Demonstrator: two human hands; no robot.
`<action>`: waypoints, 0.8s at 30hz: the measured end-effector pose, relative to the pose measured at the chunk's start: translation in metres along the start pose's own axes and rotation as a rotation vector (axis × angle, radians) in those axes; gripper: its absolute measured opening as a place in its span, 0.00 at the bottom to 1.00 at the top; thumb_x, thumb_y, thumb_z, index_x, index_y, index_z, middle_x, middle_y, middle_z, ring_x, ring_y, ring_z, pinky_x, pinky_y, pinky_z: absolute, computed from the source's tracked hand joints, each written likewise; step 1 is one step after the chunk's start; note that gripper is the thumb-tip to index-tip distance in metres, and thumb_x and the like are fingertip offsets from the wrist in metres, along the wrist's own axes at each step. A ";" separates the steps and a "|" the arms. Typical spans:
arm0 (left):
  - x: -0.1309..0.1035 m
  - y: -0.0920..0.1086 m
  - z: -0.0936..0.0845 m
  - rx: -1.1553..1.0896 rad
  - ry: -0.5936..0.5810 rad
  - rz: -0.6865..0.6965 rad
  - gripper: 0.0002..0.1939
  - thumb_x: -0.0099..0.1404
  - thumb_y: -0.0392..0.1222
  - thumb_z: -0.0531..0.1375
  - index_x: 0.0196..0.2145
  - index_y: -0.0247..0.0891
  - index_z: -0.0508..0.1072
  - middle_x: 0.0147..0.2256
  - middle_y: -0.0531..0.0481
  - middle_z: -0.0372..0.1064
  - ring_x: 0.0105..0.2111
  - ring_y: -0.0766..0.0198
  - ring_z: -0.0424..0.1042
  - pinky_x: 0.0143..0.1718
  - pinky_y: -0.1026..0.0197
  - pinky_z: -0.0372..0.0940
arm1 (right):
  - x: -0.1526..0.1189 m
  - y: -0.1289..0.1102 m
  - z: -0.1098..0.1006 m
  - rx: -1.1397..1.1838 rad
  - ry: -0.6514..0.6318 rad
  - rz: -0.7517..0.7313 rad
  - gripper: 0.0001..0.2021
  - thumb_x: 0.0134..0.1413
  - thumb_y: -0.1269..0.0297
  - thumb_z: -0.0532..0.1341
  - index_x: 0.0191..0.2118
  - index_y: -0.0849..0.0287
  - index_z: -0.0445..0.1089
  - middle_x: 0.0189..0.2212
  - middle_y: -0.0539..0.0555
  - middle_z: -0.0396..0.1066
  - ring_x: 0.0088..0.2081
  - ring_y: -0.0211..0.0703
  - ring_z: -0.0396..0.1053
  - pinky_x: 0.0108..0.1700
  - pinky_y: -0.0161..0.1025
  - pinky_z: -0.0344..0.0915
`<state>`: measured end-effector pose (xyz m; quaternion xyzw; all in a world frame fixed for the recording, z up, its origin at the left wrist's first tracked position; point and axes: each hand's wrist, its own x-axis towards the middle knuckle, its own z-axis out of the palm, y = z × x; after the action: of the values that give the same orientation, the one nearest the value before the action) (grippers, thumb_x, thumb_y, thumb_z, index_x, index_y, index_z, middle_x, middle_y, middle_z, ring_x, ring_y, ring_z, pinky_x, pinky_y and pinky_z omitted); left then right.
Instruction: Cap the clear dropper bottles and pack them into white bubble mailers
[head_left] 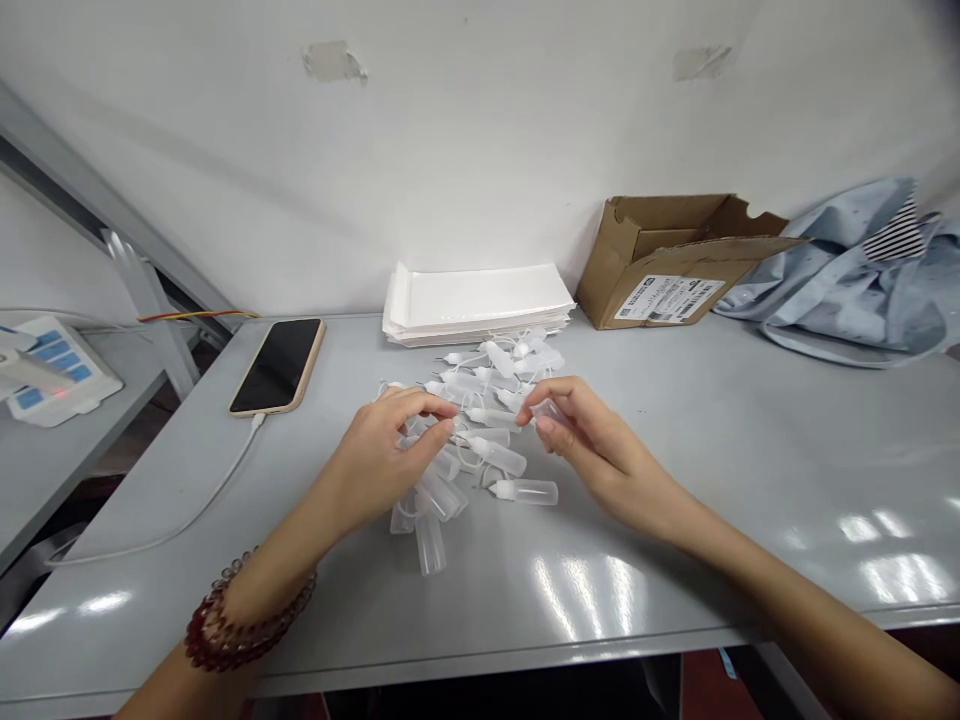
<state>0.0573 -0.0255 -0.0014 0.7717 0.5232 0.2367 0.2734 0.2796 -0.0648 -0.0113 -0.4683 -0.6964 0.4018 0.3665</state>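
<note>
A loose pile of small clear plastic bottles [499, 455] with white needle-like tips and thin cords lies on the grey table, between my hands. My left hand [386, 450] is over the left side of the pile, thumb and forefinger pinched together; what they hold, if anything, is too small to make out. At the pile's right side, my right hand [592, 440] grips one clear bottle [550, 411] between thumb and fingers. Nearest the front edge, one bottle [430, 543] lies pointing toward me, and another [528, 492] lies sideways.
Behind the pile, a stack of white trays or cards [480, 300] rests against the wall. To its right stand an open cardboard box [667, 265] and a bluish cloth bag [847, 280]. A phone [277, 367] with a white cable lies left; a power strip [60, 370] is farther left.
</note>
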 end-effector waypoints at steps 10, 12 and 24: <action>-0.008 0.006 -0.005 -0.412 -0.124 -0.089 0.15 0.66 0.48 0.56 0.44 0.41 0.76 0.36 0.47 0.77 0.36 0.59 0.75 0.34 0.62 0.70 | -0.005 -0.005 0.009 0.706 -0.231 0.146 0.08 0.61 0.62 0.55 0.41 0.54 0.53 0.25 0.45 0.59 0.26 0.35 0.54 0.32 0.38 0.53; -0.008 0.006 -0.005 -0.428 -0.162 -0.100 0.15 0.66 0.48 0.55 0.43 0.41 0.77 0.37 0.47 0.77 0.34 0.60 0.75 0.35 0.61 0.70 | -0.005 -0.004 0.009 0.735 -0.228 0.141 0.09 0.60 0.61 0.56 0.41 0.54 0.53 0.24 0.45 0.57 0.25 0.35 0.55 0.31 0.37 0.52; -0.010 0.001 -0.004 -0.790 -0.154 -0.110 0.08 0.64 0.43 0.60 0.38 0.44 0.79 0.31 0.51 0.74 0.28 0.68 0.71 0.30 0.67 0.69 | -0.001 -0.003 0.005 0.772 -0.143 0.178 0.06 0.61 0.62 0.55 0.40 0.52 0.54 0.25 0.45 0.58 0.24 0.34 0.53 0.30 0.36 0.49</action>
<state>0.0513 -0.0347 0.0016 0.5936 0.4104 0.3462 0.5995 0.2742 -0.0676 -0.0111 -0.3257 -0.4747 0.6957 0.4297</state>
